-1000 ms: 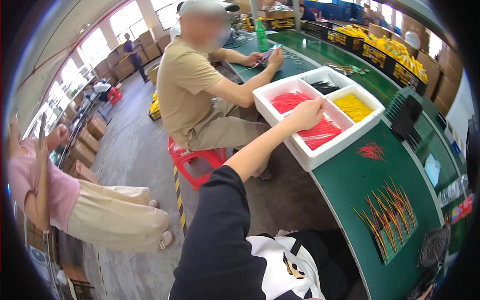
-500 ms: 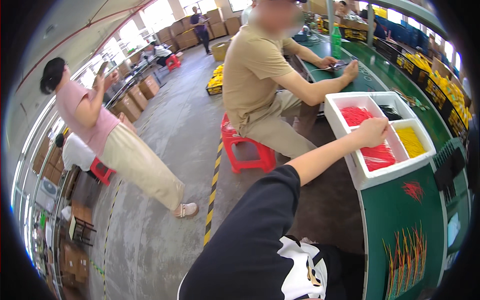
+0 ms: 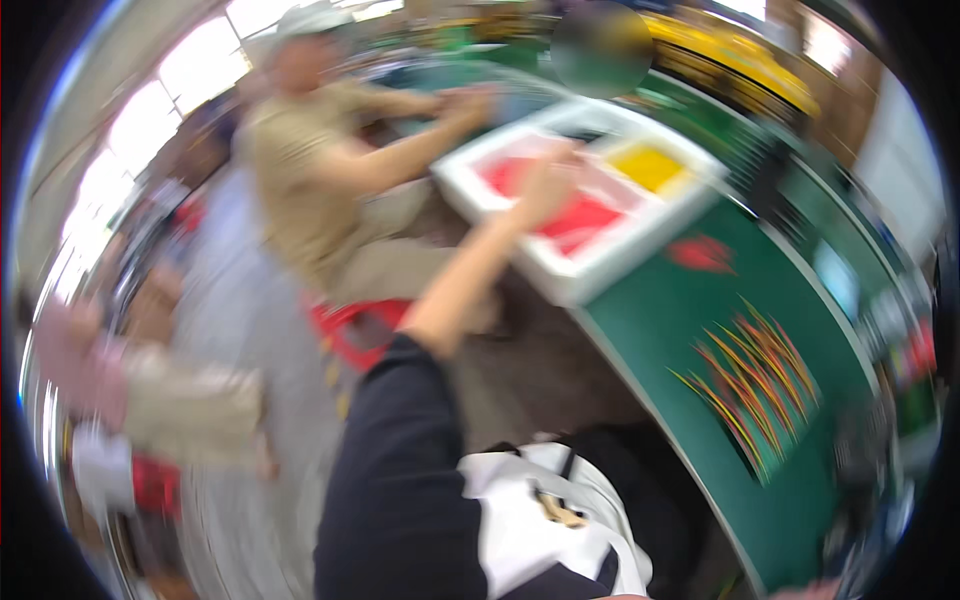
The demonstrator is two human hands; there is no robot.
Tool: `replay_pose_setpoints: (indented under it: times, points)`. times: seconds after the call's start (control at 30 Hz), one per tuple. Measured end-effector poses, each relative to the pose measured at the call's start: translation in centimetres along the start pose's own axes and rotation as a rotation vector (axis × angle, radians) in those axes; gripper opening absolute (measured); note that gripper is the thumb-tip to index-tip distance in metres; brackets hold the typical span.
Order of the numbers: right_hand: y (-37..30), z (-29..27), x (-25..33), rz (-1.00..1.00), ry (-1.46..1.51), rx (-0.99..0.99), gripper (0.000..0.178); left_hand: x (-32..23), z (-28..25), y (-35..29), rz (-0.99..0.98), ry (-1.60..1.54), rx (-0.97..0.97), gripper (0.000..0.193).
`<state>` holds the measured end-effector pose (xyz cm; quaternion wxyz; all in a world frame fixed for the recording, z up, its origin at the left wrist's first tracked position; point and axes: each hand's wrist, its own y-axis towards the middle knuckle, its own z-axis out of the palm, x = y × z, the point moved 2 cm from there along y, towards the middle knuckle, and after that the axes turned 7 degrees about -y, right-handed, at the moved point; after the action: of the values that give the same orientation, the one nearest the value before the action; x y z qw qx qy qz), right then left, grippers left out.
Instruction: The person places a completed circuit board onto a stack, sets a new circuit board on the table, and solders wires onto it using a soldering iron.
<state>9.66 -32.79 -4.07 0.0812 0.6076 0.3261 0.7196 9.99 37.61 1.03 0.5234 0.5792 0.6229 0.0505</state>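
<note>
My left hand (image 3: 548, 185) is over the white foam box (image 3: 572, 278), above its red wires (image 3: 582, 222). Its fingers look curled together, though motion smears them; whatever they hold is too blurred to make out. Yellow wires (image 3: 648, 167) fill a compartment on the box's right, and a dark bundle (image 3: 583, 134) lies in the far one. A small heap of red wires (image 3: 702, 254) rests on the green table nearer me. Several red, yellow and orange wires (image 3: 760, 380) lie side by side closer still. At the lower edge, a skin-coloured smear (image 3: 808, 591) may be my right hand.
A person in a tan shirt (image 3: 300, 190) sits left of the box on a red stool (image 3: 355, 335), hands over the green table (image 3: 640, 320). Yellow goods (image 3: 735, 65) line the table's far side. Another person in pink (image 3: 80, 360) is at the left.
The view has swung right, so box, table and people appear shifted left, with heavy blur. My left hand stays over the box's red wires. A skin-coloured smear has appeared at the lower right.
</note>
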Motion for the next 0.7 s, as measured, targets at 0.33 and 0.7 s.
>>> replay_pose_setpoints:
  times: [0.33,0.7]
  points:
    - [-1.9,2.9,-0.5,0.168,0.239,0.025,0.015,-22.1,13.7,-4.7,0.773,-0.125,0.487,0.015]
    - [-1.5,1.9,-0.5,0.213,0.213,0.068,0.014,-21.8,23.3,-6.0,0.539,-0.445,0.770,0.007]
